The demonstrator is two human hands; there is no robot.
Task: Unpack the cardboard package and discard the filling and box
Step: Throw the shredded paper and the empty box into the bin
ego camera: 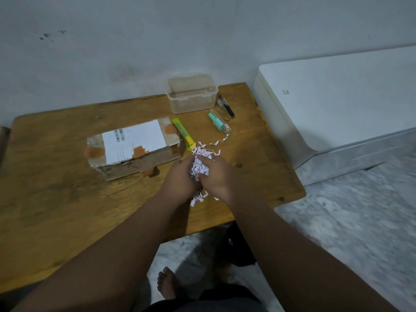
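1. Where you stand, a worn wooden counter meets a pale wall; marbled floor, a white cabinet to your right.
2. One cardboard package, taped and labelled, lies mid-counter.
3. One yellow-green cutter touches its right end.
4. One clear plastic tub sits by the wall; a few small cosmetic items beside it.
5. Your left hand and right hand press together, fingers clamped on one wad of shredded paper filling, just right of the package.

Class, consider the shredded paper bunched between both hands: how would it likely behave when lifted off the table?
The shredded paper probably weighs little and squashes easily, since both hands bunch it. Loose strips trail above and below the left hand and right hand, so bits will likely drop.
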